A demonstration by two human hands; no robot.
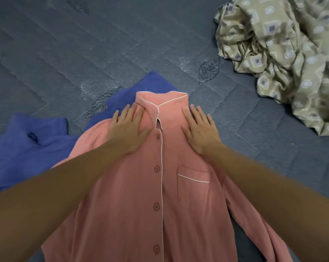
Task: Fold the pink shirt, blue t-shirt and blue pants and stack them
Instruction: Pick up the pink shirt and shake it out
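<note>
The pink shirt lies front up on the bed, buttoned, collar pointing away from me, with white piping and a chest pocket. My left hand rests flat on its left shoulder, fingers spread. On the right shoulder, my right hand lies flat in the same way. Neither hand grips any cloth. A blue garment lies crumpled at the left. More blue cloth shows from under the pink shirt near the collar. I cannot tell which blue piece is the t-shirt and which the pants.
Everything lies on a dark grey-blue quilted bedcover with stitched leaf patterns. A crumpled beige patterned cloth is heaped at the far right.
</note>
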